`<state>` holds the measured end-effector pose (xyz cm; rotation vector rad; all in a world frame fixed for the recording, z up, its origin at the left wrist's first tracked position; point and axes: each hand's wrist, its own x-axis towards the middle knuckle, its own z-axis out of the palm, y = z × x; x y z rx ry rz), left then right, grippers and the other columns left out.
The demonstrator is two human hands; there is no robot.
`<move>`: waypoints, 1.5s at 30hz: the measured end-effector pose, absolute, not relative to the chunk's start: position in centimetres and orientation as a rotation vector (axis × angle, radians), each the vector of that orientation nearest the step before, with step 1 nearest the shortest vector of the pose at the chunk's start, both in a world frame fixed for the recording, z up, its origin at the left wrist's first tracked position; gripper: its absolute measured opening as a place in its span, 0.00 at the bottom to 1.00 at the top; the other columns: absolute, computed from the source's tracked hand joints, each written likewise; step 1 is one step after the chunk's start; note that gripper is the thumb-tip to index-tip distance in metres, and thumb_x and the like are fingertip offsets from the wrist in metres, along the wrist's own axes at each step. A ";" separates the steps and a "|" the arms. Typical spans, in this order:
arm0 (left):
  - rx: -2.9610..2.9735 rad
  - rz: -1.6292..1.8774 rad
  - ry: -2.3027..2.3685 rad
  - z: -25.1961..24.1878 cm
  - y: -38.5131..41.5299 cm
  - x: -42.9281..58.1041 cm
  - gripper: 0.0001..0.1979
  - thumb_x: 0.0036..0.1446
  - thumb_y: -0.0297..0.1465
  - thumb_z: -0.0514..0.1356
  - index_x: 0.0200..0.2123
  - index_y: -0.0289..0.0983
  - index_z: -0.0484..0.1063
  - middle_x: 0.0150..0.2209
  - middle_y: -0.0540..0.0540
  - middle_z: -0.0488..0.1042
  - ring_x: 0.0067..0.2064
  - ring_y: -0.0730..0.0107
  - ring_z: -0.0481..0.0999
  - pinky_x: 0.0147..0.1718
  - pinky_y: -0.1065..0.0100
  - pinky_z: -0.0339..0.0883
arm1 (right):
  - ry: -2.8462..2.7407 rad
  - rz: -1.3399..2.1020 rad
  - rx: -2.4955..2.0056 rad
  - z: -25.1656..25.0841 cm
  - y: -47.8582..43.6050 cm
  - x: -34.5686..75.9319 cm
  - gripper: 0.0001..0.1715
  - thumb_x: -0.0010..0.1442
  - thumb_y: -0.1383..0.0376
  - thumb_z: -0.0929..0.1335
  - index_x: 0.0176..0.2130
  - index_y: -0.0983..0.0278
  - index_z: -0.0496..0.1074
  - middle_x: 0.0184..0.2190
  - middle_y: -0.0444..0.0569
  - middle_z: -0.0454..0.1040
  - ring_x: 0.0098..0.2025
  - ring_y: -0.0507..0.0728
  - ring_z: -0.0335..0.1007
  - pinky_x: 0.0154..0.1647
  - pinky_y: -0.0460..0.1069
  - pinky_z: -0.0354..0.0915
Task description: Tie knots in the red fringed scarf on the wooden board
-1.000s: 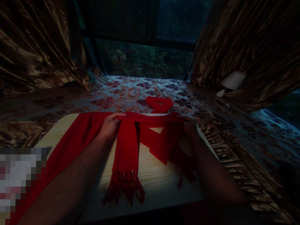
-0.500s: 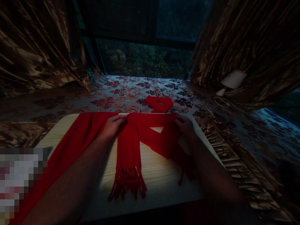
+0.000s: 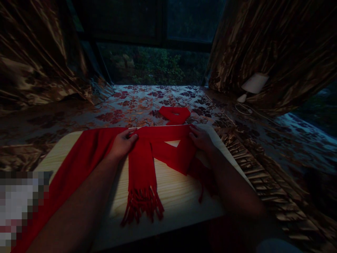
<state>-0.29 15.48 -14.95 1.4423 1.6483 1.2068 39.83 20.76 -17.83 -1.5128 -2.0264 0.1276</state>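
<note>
A red scarf [image 3: 142,165] with a fringed end lies on a pale wood-grain board [image 3: 142,218], with one strip running across near the far edge. My left hand [image 3: 124,141] is closed on the scarf at the left of that strip, thumb and fingers together. At the strip's right end my right hand [image 3: 201,137] pinches the cloth. One fringed tail hangs straight toward me between the hands. Another fold slants to the right, its fringe partly shaded beside my right forearm. More red cloth runs down the left, partly behind my left forearm.
Beyond the board, a looped red piece of cloth [image 3: 175,114] lies on a flower-patterned cover [image 3: 142,102]. A small white lamp [image 3: 255,83] with a cord stands at the right. Brown curtains [image 3: 34,59] frame a dark window [image 3: 155,65].
The view has shifted slightly, so everything sits a little further left. My left hand has turned a bit at the strip's left end; the scarf's layout looks the same.
</note>
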 end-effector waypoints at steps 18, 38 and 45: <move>1.099 1.206 1.507 -14.3 15.0 0.0 0.37 0.42 0.40 0.72 0.55 0.32 0.72 0.40 0.40 0.82 0.33 0.64 0.81 0.36 0.64 0.75 | -2.010 0.153 -1.497 -18.3 21.2 40.0 0.29 0.65 0.54 0.65 0.61 0.60 0.73 0.65 0.53 0.68 0.67 0.66 0.64 0.69 0.64 0.57; 0.755 1.154 0.957 -13.2 14.2 0.9 0.35 0.47 0.24 0.68 0.60 0.36 0.68 0.46 0.41 0.82 0.40 0.66 0.83 0.43 0.67 0.78 | -2.441 0.267 -1.007 -9.3 14.8 30.4 0.19 0.67 0.65 0.63 0.51 0.57 0.80 0.45 0.50 0.81 0.47 0.59 0.76 0.51 0.53 0.70; 0.781 1.193 0.989 -13.3 14.4 0.8 0.19 0.59 0.35 0.65 0.52 0.35 0.76 0.50 0.40 0.80 0.43 0.66 0.82 0.37 0.71 0.78 | -3.149 -0.071 -0.568 -8.2 9.1 19.8 0.34 0.69 0.68 0.61 0.70 0.48 0.57 0.40 0.49 0.78 0.34 0.55 0.74 0.35 0.49 0.65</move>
